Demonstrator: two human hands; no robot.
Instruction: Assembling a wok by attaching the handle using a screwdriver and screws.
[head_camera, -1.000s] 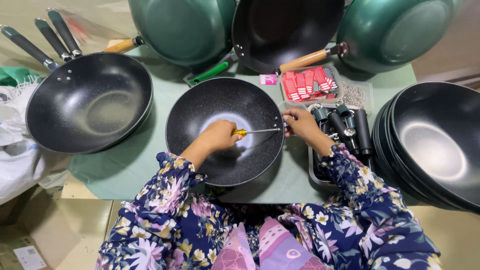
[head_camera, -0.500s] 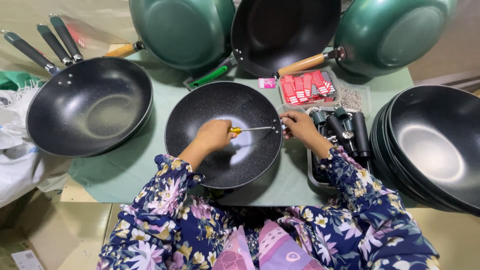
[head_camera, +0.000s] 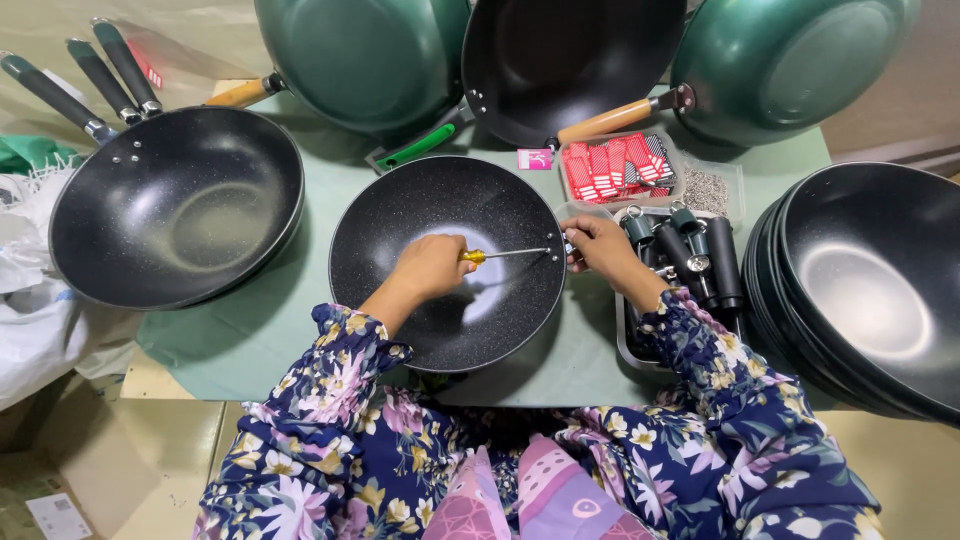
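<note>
While a stack of handled black pans (head_camera: 175, 205) sits far left on the green mat (head_camera: 250, 330), your left hand (head_camera: 432, 268) is closed around the yellow-handled screwdriver (head_camera: 500, 254) inside the speckled black wok (head_camera: 447, 262) at the centre. Its shaft runs level to the wok's right rim, where your right hand (head_camera: 598, 245) pinches something small against the edge. Just beyond lies a tray of black handles (head_camera: 690, 255), then nested black woks (head_camera: 870, 285).

Single head camera, worn above table (head_camera: 300, 340). Faces steeply down and forward. Close range: both forearms and central pan (head_camera: 420, 215) fill frame middle. No second view.
</note>
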